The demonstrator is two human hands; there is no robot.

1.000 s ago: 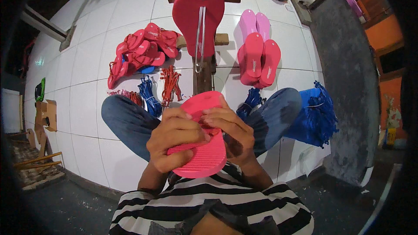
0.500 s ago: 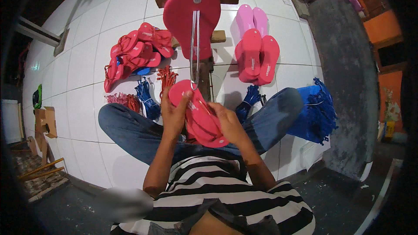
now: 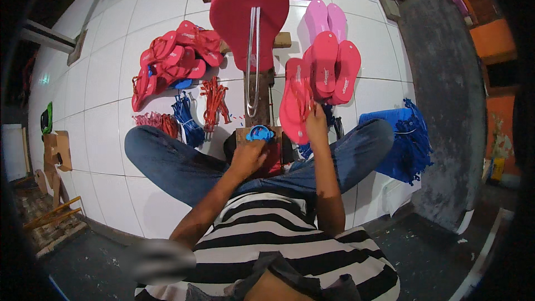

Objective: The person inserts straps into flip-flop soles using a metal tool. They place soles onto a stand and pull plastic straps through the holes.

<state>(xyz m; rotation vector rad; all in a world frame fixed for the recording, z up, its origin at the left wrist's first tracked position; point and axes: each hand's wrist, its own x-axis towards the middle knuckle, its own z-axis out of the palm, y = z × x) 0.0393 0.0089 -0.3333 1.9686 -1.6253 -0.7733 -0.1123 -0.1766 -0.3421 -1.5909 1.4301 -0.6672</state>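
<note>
On the white tiled floor (image 3: 100, 128), a heap of red rubber sandals (image 3: 178, 58) lies left of the upright wooden stand (image 3: 259, 100); stacked pink sandal soles (image 3: 331, 67) lie right of it, bundled straps (image 3: 214, 100) before the heap.

Flip-flop workshop: sole piles (image 3: 177, 61), strap bundles (image 3: 214, 100)

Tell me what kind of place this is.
Likely a small flip-flop assembly workshop, worked on a white tiled floor. Clues: piles of red sandals, bundles of loose straps, and an upright sole-shaped stand. The right hand holds a red sole.
</note>
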